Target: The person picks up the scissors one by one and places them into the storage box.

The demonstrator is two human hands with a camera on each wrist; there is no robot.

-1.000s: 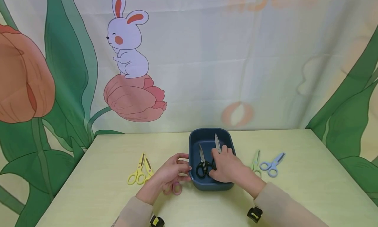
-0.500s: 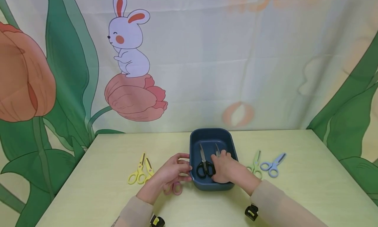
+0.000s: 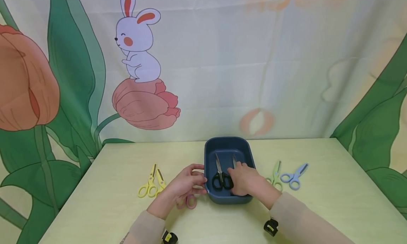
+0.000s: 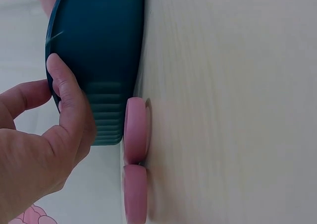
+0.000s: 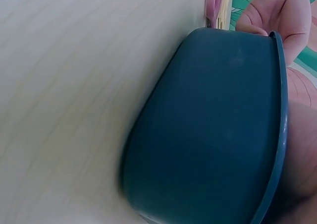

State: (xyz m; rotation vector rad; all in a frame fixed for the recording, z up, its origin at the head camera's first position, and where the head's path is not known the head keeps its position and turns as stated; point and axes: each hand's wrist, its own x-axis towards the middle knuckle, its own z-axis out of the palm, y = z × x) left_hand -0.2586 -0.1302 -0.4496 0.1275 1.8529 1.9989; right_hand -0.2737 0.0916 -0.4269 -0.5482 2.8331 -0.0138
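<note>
A dark blue plastic bin (image 3: 227, 200) stands on the table. My left hand (image 3: 189, 180) holds its left rim; the left wrist view shows a thumb and fingers at the bin's edge. Inside lies a pair of black-handled scissors (image 3: 222, 177), blades pointing away. Beside it, my right hand (image 3: 246, 180) reaches into the bin and grips a second pair of scissors (image 3: 234, 159). Only the blades of that pair show; the hand covers the handles. In the right wrist view the bin's wall (image 5: 208, 125) hides most of this hand.
Pink-handled scissors (image 3: 191, 201) lie under my left wrist, close to the bin. Yellow scissors (image 3: 152, 180) lie farther left, partly overlapped by the forearm. Green scissors (image 3: 276, 177) and blue scissors (image 3: 294, 177) lie right of the bin. A printed curtain (image 3: 206, 60) hangs behind the table.
My right hand has lowered the second pair of scissors toward the bin's floor and drawn it slightly toward me and to the right. The left hand stays at the rim.
</note>
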